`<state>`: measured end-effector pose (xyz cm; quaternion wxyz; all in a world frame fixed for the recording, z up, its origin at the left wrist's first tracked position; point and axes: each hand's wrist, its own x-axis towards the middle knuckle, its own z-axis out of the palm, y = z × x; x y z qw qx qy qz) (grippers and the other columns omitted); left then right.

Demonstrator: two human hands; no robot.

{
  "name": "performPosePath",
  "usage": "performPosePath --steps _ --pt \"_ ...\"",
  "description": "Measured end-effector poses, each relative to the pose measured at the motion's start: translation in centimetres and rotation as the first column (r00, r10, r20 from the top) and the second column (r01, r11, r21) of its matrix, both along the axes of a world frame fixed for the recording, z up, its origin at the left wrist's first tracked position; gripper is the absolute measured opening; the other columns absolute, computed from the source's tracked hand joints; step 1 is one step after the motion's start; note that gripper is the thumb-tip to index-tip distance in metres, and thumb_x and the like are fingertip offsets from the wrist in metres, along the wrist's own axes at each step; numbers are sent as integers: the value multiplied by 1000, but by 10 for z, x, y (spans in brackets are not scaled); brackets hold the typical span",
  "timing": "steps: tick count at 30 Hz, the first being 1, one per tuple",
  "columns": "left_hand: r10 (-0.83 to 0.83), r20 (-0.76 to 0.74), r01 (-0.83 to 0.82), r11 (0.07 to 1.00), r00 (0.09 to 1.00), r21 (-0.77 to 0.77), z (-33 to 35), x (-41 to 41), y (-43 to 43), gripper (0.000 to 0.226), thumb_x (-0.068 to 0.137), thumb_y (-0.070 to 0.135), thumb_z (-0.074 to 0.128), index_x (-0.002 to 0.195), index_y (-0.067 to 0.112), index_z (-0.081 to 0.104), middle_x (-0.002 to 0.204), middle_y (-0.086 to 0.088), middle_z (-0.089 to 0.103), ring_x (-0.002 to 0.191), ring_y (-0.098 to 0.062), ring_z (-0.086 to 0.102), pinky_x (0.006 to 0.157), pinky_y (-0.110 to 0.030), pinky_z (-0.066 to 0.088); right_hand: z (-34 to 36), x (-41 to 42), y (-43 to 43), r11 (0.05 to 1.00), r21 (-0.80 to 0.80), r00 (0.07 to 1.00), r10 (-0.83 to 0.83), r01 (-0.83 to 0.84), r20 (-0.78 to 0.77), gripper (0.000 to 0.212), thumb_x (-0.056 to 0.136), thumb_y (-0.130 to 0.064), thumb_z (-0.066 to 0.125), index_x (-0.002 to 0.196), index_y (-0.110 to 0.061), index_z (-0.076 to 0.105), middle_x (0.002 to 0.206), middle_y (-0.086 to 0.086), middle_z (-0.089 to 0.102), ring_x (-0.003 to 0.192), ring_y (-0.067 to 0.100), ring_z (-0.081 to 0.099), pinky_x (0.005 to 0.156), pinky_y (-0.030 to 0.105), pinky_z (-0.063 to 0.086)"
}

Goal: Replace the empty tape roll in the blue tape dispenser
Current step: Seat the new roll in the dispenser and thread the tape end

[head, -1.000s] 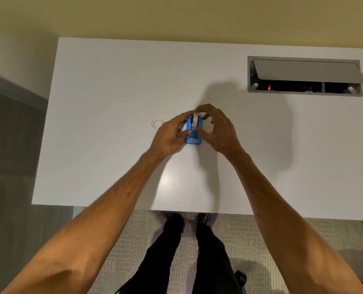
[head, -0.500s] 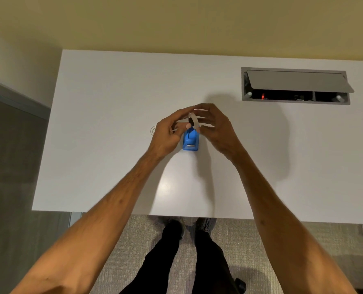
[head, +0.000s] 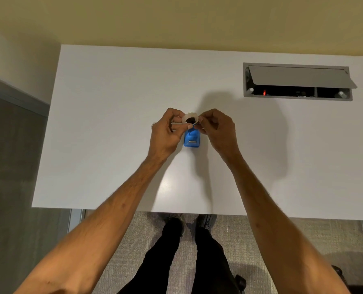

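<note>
Above the dispenser (head: 191,140) on the table (head: 104,115), both hands, left (head: 165,132) and right (head: 217,129), pinch the roll (head: 190,119). Its small core could slip from such light fingertip grips and roll off the table.

Both forearms are bare and sleeveless, above black trousers (head: 172,257) and dark shoes (head: 206,221).

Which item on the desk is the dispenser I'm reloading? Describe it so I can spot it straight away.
Start at the white desk, whose grey cable hatch is at its far right. Near the middle, the left hand and right hand pinch a pale tape roll. Just below the roll sits the tape dispenser, the only blue thing on the desk.
</note>
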<state>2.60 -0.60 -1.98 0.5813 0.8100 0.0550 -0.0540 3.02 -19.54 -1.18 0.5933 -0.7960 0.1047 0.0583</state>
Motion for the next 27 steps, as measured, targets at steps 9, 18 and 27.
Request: performPosePath --steps 9,18,27 --pt "-23 65 19 997 998 68 -7 -5 -7 16 104 27 72 116 20 65 96 15 75 89 -7 76 75 -21 64 -3 -6 16 1000 -23 997 10 -8 72 36 88 -30 90 115 -14 72 104 -9 80 95 7 78 87 19 63" --pt "-177 87 154 962 980 226 -19 -7 0 57 98 25 81 149 23 57 149 7 64 140 -16 58 119 -32 47 -19 6 -2 946 -296 978 172 -131 116 39 90 -44 82 125 -35 66 127 -16 69 113 10 65 88 21 51" --pt "-323 -6 309 902 947 302 -32 5 1 66 101 32 78 161 21 52 165 2 54 161 -28 36 131 -44 30 -35 8 -14 890 -419 958 254 -179 131 40 90 -43 82 125 -27 72 137 -4 66 127 17 60 102 37 52"
